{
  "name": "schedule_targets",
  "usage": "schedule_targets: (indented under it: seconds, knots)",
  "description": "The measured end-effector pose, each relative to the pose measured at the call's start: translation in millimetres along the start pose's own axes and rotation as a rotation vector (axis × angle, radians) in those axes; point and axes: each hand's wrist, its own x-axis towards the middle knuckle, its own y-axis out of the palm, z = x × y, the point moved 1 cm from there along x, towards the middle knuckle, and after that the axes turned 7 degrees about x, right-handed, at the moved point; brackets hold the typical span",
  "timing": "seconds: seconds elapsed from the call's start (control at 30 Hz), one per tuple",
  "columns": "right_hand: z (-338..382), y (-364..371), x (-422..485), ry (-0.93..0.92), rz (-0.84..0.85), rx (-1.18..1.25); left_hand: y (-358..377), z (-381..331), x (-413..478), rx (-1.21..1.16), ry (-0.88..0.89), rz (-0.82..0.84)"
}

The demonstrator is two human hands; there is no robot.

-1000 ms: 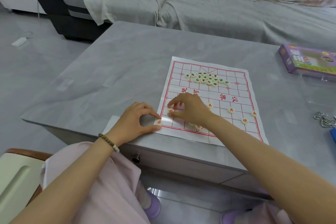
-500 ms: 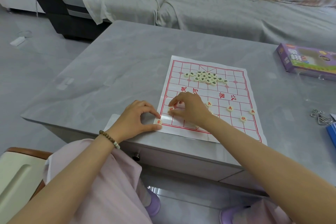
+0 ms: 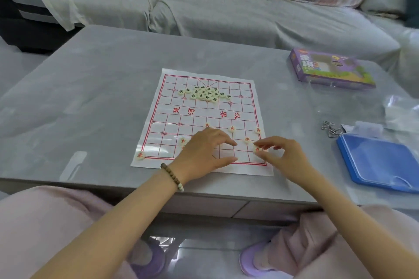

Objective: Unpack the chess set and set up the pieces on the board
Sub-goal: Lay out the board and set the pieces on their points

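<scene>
Red-marked disc [image 3: 257, 149], light, hard and likely slick, best taken by its rim, sits pinched in the grip of the right hand [image 3: 286, 157] at the near right corner of the board [image 3: 167, 120], while the left hand [image 3: 201, 152] hovers slack and empty over the near rows.

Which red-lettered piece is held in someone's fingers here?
The piece at the near-right corner of the board, pinched by the right hand; other visible red pieces lie free.
</scene>
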Motion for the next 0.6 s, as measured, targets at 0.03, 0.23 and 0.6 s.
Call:
schedule_targets:
  seconds: [0.03, 0.23, 0.6]
  knots:
    - [-7, -4, -5, 0.007, 0.010, 0.013, 8, -7, 4, 0.025, 0.027, 0.010]
    - [-25, -4, -14, -0.069, 0.077, 0.015, 28, -17, 20, 0.196, 0.079, 0.018]
    - [-40, -4, -14, -0.103, 0.034, -0.030, 37, -21, 19, 0.210, 0.058, 0.042]
